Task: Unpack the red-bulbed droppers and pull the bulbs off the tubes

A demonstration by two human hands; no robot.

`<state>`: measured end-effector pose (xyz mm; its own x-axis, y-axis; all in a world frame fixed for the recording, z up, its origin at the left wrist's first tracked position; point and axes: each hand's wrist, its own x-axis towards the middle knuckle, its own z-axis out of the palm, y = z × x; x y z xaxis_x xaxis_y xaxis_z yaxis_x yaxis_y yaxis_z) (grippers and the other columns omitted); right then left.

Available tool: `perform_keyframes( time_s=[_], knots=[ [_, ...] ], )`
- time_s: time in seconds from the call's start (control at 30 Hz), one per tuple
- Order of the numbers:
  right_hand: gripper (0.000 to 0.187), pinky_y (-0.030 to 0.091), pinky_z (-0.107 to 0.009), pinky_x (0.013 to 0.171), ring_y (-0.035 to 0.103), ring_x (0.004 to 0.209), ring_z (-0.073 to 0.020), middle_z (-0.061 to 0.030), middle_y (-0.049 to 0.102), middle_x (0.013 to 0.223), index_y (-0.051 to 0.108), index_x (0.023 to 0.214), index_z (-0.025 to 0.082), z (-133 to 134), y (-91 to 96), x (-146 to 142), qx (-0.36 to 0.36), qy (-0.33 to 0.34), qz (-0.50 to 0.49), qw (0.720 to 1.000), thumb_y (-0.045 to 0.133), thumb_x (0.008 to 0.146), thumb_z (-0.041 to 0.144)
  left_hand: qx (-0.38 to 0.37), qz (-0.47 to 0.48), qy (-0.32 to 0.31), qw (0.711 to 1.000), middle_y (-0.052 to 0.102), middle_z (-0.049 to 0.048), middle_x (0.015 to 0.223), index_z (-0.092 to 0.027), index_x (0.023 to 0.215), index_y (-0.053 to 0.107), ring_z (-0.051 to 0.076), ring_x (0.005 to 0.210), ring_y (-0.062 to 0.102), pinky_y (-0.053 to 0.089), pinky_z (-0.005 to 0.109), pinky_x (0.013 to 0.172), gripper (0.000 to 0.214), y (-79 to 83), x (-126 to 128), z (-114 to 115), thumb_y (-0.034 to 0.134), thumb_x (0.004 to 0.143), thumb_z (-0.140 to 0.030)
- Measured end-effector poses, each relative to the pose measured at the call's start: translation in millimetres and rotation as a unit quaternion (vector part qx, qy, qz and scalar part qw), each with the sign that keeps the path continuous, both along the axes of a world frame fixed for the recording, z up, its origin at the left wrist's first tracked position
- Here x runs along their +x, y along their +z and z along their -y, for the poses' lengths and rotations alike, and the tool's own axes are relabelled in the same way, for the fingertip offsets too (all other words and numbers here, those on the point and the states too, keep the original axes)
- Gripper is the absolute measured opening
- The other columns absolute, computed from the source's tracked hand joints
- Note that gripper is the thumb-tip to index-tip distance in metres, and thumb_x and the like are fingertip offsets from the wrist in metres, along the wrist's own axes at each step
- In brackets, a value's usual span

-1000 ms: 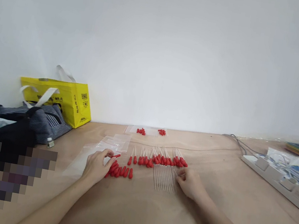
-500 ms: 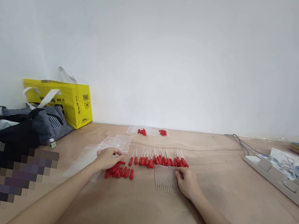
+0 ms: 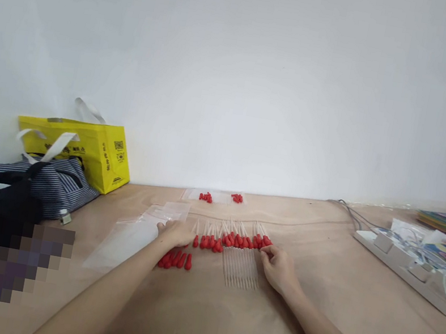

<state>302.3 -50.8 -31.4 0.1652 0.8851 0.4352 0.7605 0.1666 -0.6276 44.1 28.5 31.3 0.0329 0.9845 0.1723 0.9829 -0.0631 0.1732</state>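
A row of glass droppers with red rubber bulbs point(image 3: 231, 240) lies across the middle of the wooden table point(image 3: 197, 312). In front of it lie bare glass tubes point(image 3: 240, 267) and a small pile of loose red bulbs point(image 3: 176, 259). My left hand point(image 3: 177, 233) rests curled at the left end of the row, just above the loose bulbs; what it holds is hidden. My right hand point(image 3: 280, 268) sits at the right end of the row, its fingers pinched on the last dropper's red bulb.
Clear plastic bags point(image 3: 138, 230) lie left of the droppers. Another bag with red bulbs point(image 3: 220, 196) is by the wall. A yellow bag point(image 3: 79, 147) and a striped bag point(image 3: 45, 182) stand at the left. A white power strip point(image 3: 407, 269) with cables and books is at the right.
My left hand has moved up from the loose bulbs to the left end of the dropper row. My right hand has shifted up to the row's right end.
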Motion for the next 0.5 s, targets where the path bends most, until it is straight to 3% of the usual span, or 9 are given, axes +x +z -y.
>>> perform_keyframes(
  time_s=[0.1, 0.2, 0.27, 0.33, 0.4, 0.5],
  knots=[
    [0.024, 0.042, -0.025, 0.058, 0.057, 0.06, -0.0156, -0.004, 0.064, 0.067, 0.065, 0.073, 0.017, 2, 1.7, -2, 0.045, 0.011, -0.018, 0.999, 0.041, 0.076, 0.023, 0.052, -0.047, 0.019, 0.997, 0.066, 0.0156, 0.074, -0.016, 0.061, 0.06, 0.036, 0.082, 0.058, 0.033, 0.048, 0.071, 0.024, 13.6, -4, 19, 0.046, 0.069, -0.034],
    [0.022, 0.043, -0.028, 0.068, 0.057, 0.07, -0.0162, -0.0051, 0.063, 0.075, 0.064, 0.081, 0.017, 9, 5.4, -9, 0.123, 0.044, -0.009, 0.991, 0.043, 0.078, 0.025, 0.112, -0.081, -0.025, 0.99, 0.064, 0.014, 0.083, -0.015, 0.079, 0.058, 0.031, 0.087, 0.055, 0.029, 0.047, 0.078, 0.025, 18.1, -7, 50, 0.037, 0.076, -0.027],
    [0.024, 0.041, -0.031, 0.075, 0.056, 0.081, -0.0178, -0.0069, 0.062, 0.086, 0.061, 0.094, 0.018, 17, 9.5, -18, 0.178, 0.065, 0.027, 0.982, 0.045, 0.079, 0.027, 0.137, -0.101, -0.093, 0.981, 0.064, 0.009, 0.082, -0.016, 0.083, 0.056, 0.025, 0.085, 0.054, 0.028, 0.042, 0.08, 0.021, 10.2, -6, 71, 0.037, 0.077, -0.022],
    [0.03, 0.037, -0.035, 0.08, 0.052, 0.092, -0.0197, -0.008, 0.06, 0.097, 0.056, 0.107, 0.02, 26, 13.9, -29, 0.214, 0.095, 0.085, 0.968, 0.048, 0.079, 0.028, 0.202, -0.135, -0.224, 0.944, 0.063, 0.0066, 0.078, -0.017, 0.08, 0.055, 0.022, 0.078, 0.054, 0.029, 0.038, 0.077, 0.018, -4.9, -4, 87, 0.037, 0.078, -0.018],
    [0.035, 0.032, -0.038, 0.084, 0.049, 0.097, -0.0208, -0.0073, 0.059, 0.105, 0.051, 0.114, 0.022, 35, 16.6, -41, 0.229, 0.132, 0.145, 0.953, 0.05, 0.079, 0.029, 0.26, -0.147, -0.308, 0.903, 0.061, 0.004, 0.071, -0.018, 0.073, 0.053, 0.019, 0.072, 0.052, 0.028, 0.036, 0.077, 0.016, -21.8, 0, 95, 0.038, 0.079, -0.017],
    [0.031, 0.025, -0.041, 0.087, 0.051, 0.089, -0.0189, -0.0045, 0.064, 0.092, 0.053, 0.11, 0.023, 41, 13.8, -57, 0.243, 0.173, 0.198, 0.934, 0.051, 0.08, 0.028, 0.318, -0.108, -0.355, 0.872, 0.058, 0.0013, 0.067, -0.018, 0.071, 0.052, 0.016, 0.067, 0.05, 0.026, 0.035, 0.078, 0.019, -39.3, 6, 98, 0.037, 0.082, -0.015]
  ],
)
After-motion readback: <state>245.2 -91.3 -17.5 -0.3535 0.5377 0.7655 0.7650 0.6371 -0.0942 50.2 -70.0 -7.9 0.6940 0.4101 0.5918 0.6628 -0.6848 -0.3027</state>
